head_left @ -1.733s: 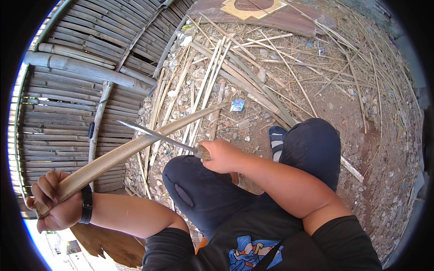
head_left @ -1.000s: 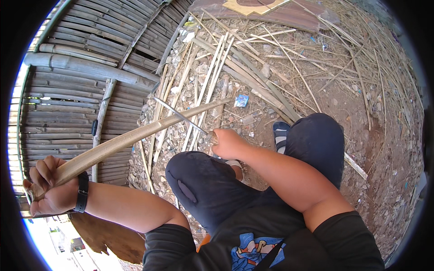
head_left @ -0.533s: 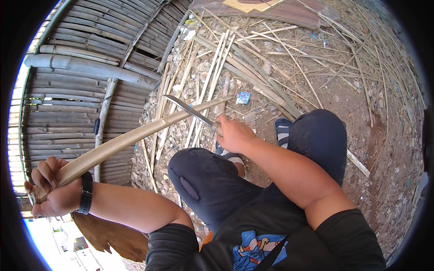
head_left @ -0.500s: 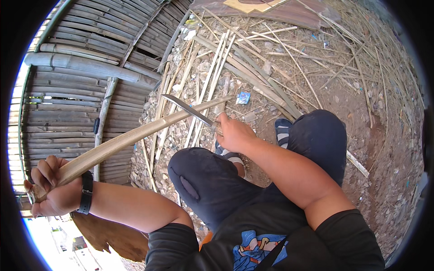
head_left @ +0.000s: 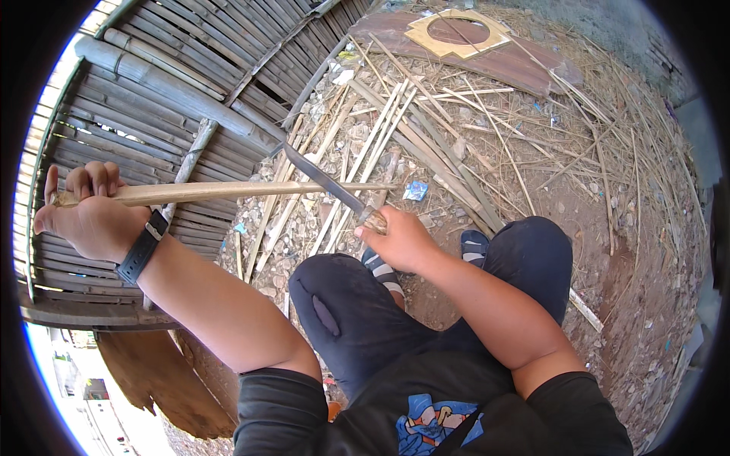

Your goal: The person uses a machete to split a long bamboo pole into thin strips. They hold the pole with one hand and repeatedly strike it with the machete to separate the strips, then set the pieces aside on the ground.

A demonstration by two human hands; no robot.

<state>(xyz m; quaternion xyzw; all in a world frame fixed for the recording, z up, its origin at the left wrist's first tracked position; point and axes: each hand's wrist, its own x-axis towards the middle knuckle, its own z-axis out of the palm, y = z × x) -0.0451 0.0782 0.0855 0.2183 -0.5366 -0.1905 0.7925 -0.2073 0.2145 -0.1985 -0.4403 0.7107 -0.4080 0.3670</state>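
Note:
My left hand (head_left: 99, 216), with a black band on its wrist, is raised at the far left around the near end of a long bamboo strip (head_left: 243, 191). The strip stretches right, almost level, and narrows to a tip over the ground. In front of my knees my right hand (head_left: 399, 242) is wrapped round the handle of a knife (head_left: 325, 181). Its long, curved blade points up and left and crosses the strip near the thin end. Whether the edge touches the strip, I cannot tell.
A slatted bamboo wall (head_left: 99, 152) rises on the left. Split bamboo strips (head_left: 380, 144) litter the stony ground ahead, beside a blue wrapper (head_left: 415, 191). Farther off lies a brown board (head_left: 380, 38) bearing a yellow frame (head_left: 494, 38). My bent knees (head_left: 334, 304) are below my hands.
My left hand has risen, swinging the bamboo strip from a slant to nearly level and turning it narrower to view. The knife still crosses it, now pointing more steeply upward. My view has shifted slightly.

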